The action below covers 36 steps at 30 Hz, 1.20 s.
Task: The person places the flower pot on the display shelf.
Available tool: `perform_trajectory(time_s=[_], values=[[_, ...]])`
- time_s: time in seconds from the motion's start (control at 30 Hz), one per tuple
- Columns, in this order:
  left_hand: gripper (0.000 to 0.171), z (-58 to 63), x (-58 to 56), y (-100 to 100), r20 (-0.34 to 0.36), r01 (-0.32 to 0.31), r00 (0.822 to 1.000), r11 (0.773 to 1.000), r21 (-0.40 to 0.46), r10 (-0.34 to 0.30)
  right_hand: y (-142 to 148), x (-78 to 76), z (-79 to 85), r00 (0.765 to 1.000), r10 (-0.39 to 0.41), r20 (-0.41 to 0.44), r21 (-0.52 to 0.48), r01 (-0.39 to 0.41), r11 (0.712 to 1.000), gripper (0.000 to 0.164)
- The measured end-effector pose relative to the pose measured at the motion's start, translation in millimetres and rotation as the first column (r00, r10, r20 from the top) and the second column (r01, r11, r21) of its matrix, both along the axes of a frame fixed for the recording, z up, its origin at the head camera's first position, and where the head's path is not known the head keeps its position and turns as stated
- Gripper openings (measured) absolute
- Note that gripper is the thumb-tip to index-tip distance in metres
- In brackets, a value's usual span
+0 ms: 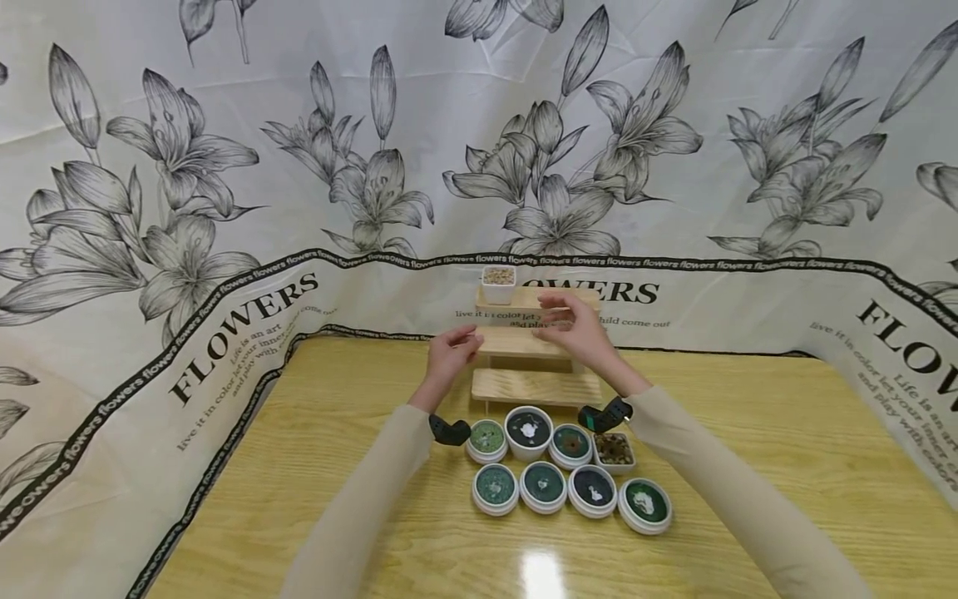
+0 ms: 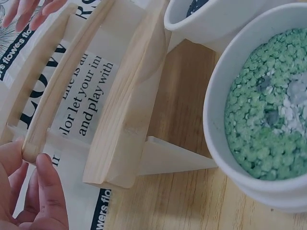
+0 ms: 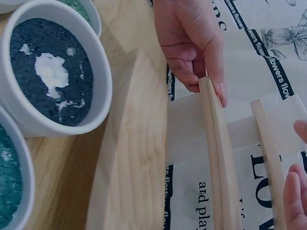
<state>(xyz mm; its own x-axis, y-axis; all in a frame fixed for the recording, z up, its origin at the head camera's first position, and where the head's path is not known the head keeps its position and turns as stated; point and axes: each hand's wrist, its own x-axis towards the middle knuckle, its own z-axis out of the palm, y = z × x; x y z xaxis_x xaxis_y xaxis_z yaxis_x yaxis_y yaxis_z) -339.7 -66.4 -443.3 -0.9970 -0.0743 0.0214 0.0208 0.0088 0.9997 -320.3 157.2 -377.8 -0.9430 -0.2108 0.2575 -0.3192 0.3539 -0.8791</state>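
Note:
A three-tier wooden shelf stand with clear side supports stands at the back of the table. My left hand pinches the left end of the middle board between thumb and fingers. Around the stand's right side is my right hand, its fingers spread near the middle and top boards and nothing in its grasp. A small white square pot of pale granules sits on the left of the top board.
Several round white pots with green or dark fill, among them a pale green one and a larger dark one, stand in two rows before the stand. A square pot of brown pebbles is beside them. Behind hangs a flower-printed cloth.

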Motion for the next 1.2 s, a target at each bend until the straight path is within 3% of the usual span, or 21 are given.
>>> perform_trajectory(time_s=[0.37,0.93,1.2], values=[[0.031,-0.9,-1.5,1,-0.009,-0.012,1.000,1.000,0.019,0.012,6,23.2,-5.4,1.000,0.003,-0.018,-0.061,-0.004,0.998,0.048],[0.032,-0.8,0.4,3,0.015,-0.034,0.999,0.999,0.025,0.034,20,60.5,-6.7,0.995,0.007,-0.097,-0.040,-0.011,0.999,0.044],[0.032,-2.9,-1.6,1,-0.012,-0.020,1.000,1.000,0.021,0.020,36,79.6,-16.5,0.992,-0.012,-0.127,-0.073,0.003,0.997,0.043]])
